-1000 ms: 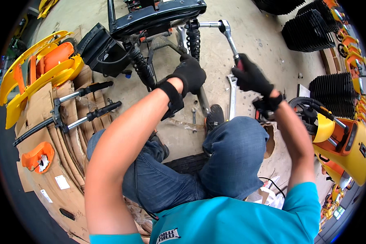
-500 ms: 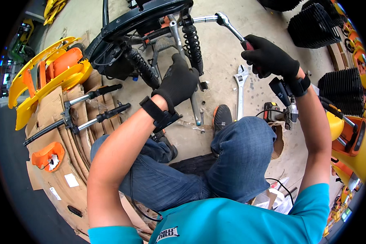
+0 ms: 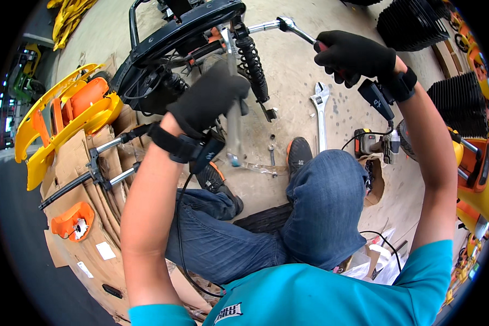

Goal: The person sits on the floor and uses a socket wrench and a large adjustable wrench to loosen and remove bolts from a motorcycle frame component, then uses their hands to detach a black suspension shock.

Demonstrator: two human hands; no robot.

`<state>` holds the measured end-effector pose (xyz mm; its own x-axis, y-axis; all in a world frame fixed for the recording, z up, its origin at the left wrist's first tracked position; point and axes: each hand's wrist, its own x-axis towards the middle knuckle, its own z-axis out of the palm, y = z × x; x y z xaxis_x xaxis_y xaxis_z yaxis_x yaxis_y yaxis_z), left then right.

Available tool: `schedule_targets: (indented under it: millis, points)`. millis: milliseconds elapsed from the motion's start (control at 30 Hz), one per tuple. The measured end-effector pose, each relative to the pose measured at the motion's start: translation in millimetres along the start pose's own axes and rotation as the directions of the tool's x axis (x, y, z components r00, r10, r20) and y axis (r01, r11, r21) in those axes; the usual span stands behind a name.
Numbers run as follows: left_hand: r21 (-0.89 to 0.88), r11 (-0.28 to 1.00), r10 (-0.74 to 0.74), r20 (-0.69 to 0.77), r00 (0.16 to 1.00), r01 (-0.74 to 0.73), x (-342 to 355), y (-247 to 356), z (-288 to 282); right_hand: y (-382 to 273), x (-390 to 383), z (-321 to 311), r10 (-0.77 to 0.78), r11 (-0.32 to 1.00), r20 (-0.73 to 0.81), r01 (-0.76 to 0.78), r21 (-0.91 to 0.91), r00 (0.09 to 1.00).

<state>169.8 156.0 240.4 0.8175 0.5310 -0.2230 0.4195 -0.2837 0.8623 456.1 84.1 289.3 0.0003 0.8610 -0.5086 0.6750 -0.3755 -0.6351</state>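
My left hand point(image 3: 212, 98), in a black glove, is closed around a long metal bar tool point(image 3: 234, 133), blurred, rising past the black vehicle frame point(image 3: 185, 24) beside a coil-spring shock absorber point(image 3: 251, 62). My right hand point(image 3: 356, 57), also gloved, grips the red handle of a ratchet point(image 3: 299, 31). Its socket extension point(image 3: 263, 27) reaches across to the top of that shock absorber. An adjustable wrench point(image 3: 321, 119) lies on the floor below my right hand, and a small wrench point(image 3: 272, 155) lies near my shoes.
Cardboard sheets point(image 3: 108, 250) at left hold yellow-orange body panels point(image 3: 76, 114), a fork assembly point(image 3: 95, 171) and an orange part point(image 3: 76, 223). A power drill point(image 3: 364, 144) stands at right. Stacked black parts point(image 3: 453, 108) and yellow vehicles point(image 3: 472, 185) line the right edge.
My left hand has moved toward the left with the bar, whose lower end swung leftward. My right hand has risen with the ratchet handle, tilting it flatter. The view has also shifted slightly.
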Motion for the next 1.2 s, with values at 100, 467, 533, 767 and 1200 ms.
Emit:
schedule_targets:
  millis: [100,467,533,767,1200]
  points:
    - [-0.177,0.962,-0.199,0.058,0.978,0.206,-4,30,-18,-6,0,-3,0.022,0.999,-0.008,-0.023,-0.026,1.0]
    - [-0.219,0.959,-0.217,-0.16,0.963,0.179,3,-28,56,-20,0,-9,0.057,0.997,0.027,-0.055,-0.049,0.998]
    - [-0.3,0.938,-0.209,-0.096,0.973,0.172,-1,-27,45,14,9,-16,-0.07,0.991,0.025,0.072,-0.11,0.997]
    - [0.008,1.0,-0.014,-0.059,0.998,0.014,-8,-55,26,1,6,-13,0.047,0.99,0.034,-0.042,-0.136,0.998]
    - [0.473,0.874,0.123,0.01,0.992,-0.113,7,-13,35,35,20,13,-0.003,0.971,0.156,-0.034,0.238,0.988]
